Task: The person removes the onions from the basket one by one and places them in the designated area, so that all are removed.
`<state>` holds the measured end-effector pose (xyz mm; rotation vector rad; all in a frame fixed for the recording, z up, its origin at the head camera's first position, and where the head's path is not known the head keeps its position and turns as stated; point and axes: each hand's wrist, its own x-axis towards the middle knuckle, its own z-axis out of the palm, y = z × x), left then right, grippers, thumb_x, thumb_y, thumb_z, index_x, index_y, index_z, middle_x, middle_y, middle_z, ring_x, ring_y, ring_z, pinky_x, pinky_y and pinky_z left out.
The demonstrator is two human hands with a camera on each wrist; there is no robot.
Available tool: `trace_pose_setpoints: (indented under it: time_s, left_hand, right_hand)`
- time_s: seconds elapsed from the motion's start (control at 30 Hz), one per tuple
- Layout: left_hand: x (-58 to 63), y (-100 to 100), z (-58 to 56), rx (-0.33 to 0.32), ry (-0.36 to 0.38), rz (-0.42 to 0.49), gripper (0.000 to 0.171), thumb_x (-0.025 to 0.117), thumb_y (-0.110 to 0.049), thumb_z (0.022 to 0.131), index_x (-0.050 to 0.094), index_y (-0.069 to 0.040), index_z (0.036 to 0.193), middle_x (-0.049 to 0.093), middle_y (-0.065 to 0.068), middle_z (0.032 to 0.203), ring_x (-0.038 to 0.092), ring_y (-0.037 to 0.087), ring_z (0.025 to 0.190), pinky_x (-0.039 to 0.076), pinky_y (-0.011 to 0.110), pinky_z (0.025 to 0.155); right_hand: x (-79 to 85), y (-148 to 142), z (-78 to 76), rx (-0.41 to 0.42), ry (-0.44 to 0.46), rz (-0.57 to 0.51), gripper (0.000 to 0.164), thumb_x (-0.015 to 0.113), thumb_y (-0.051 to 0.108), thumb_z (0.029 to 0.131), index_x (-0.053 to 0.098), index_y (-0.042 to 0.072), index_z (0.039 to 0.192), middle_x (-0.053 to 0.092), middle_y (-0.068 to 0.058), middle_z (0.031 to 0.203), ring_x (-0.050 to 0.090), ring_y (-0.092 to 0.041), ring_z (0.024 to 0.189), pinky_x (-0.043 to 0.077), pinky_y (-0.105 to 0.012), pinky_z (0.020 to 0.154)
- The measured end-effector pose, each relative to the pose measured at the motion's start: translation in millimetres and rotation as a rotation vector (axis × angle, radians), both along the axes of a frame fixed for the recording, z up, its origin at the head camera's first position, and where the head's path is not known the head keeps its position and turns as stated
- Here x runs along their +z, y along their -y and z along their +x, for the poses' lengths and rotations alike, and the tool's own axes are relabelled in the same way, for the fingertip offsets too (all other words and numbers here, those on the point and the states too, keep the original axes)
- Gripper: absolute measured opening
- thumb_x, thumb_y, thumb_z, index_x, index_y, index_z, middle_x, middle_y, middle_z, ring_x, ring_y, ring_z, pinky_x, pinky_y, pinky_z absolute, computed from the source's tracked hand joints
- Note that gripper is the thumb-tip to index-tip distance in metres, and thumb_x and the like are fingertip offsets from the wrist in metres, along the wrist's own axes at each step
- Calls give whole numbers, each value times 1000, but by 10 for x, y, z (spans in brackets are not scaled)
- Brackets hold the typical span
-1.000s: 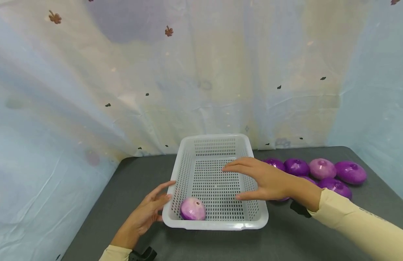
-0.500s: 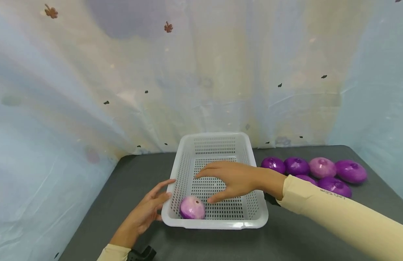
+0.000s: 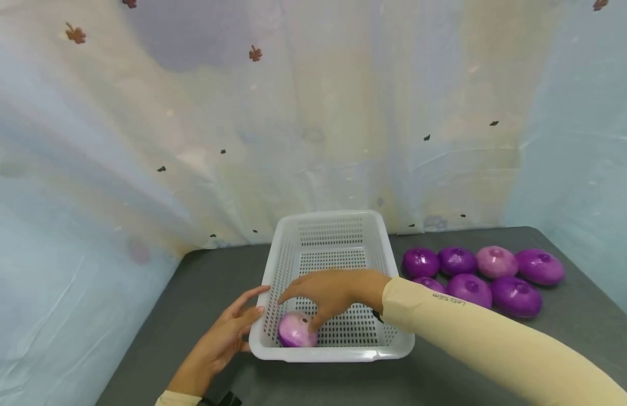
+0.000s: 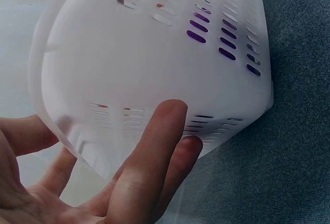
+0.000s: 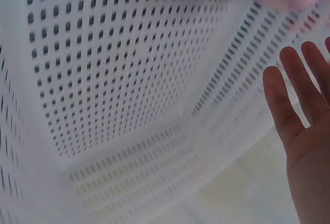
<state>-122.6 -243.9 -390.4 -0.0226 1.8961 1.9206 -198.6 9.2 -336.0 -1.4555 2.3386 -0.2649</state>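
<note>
A white perforated plastic basket [image 3: 339,354] stands on the dark table. One pale purple onion [image 3: 295,332], a shiny round one with a small dark hole, lies in its near left corner. My left hand [image 3: 219,341] touches the basket's left side, fingers spread, with fingertips at the rim and others along the outer wall in the left wrist view. Inside the basket, my right hand [image 3: 326,293] reaches over the onion, thumb overlapping it in the head view. Its fingers [image 5: 296,74] are extended with nothing held, and the onion shows at the top of the right wrist view.
Several purple onions [image 3: 516,296] are grouped on the dark table [image 3: 460,361] to the right of the basket, one of them a lighter pink onion [image 3: 497,261]. A patterned light curtain [image 3: 318,113] hangs behind the table's far edge.
My right hand has moved left and toward me, from the basket's right side to over the onion inside. The left hand has stayed at the basket's left rim.
</note>
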Motion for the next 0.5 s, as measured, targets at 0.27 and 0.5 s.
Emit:
trace_pose_setpoints:
  time_s: [0.27,0.5]
  left_hand:
    - [-2,-1,0,7,8,2,62,56,-37,102,27,-27,156,50,11,144,65,24,115,59,48,80]
    - [8,-8,-8,13,17,4,62,57,-36,101,27,-26,156,53,11,141,66,25,113,59,48,79]
  right_hand:
    - [-262,68,84,75,-35,19,75,78,37,85,41,32,150,47,10,151,45,-10,139,38,-36,115]
    - [-342,43,81,82,-60,-10,77,81,36,82,43,31,148,50,9,146,49,-8,134,41,-32,112]
